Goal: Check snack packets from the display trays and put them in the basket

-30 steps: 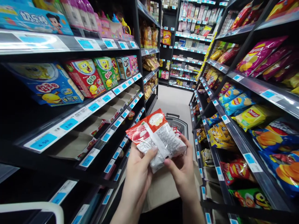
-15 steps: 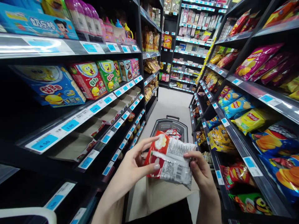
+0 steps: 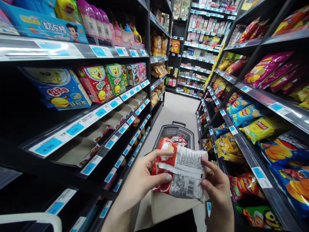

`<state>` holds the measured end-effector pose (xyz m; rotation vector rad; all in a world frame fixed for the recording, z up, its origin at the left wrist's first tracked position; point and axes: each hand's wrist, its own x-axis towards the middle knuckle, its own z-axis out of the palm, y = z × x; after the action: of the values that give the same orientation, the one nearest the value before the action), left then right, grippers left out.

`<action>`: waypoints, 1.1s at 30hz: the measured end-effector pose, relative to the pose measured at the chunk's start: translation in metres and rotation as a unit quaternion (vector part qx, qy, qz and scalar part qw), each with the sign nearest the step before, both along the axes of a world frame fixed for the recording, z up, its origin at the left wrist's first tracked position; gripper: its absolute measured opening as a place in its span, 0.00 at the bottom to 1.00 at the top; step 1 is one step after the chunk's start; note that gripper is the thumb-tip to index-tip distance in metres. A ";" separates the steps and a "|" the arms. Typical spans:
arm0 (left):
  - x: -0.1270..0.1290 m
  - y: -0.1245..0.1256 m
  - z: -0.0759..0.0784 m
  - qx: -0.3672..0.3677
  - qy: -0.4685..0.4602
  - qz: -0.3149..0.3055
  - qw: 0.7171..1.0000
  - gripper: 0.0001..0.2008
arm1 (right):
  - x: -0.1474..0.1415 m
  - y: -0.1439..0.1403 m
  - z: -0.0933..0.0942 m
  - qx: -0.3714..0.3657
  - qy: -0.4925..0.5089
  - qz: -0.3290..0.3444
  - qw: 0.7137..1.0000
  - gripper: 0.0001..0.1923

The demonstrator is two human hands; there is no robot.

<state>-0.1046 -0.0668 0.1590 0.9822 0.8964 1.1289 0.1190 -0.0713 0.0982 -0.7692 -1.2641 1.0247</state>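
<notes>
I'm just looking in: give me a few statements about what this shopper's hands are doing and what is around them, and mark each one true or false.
1. Both hands hold one snack packet. True: the left hand and right hand grip its two ends.
2. The packet is blue. False: it is red and silver, with a barcode showing.
3. A dark shopping basket sits on the floor beyond the hands. True.
4. The chip bags fill the left-side shelves. False: they are on the right; the cartoon snack boxes are on the left.
</notes>
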 end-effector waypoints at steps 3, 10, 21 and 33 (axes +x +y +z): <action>0.005 -0.002 0.001 0.004 -0.017 0.031 0.999 0.18 | 0.001 -0.001 -0.005 0.065 -0.032 -0.131 0.989 0.18; 0.017 -0.004 0.001 0.065 0.063 0.169 0.981 0.08 | -0.011 -0.005 0.002 0.237 -0.113 -0.242 0.934 0.06; 0.020 -0.010 0.010 0.117 0.170 0.174 0.963 0.05 | -0.015 -0.028 0.022 0.046 -0.210 -0.313 0.925 0.14; 0.012 -0.004 0.002 -0.017 -0.049 0.056 0.997 0.08 | 0.005 -0.019 0.008 0.023 -0.059 -0.171 0.983 0.04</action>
<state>-0.0929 -0.0713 0.1611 0.8502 0.8976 1.2427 0.1239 -0.0902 0.1059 -0.9850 -1.1992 0.6778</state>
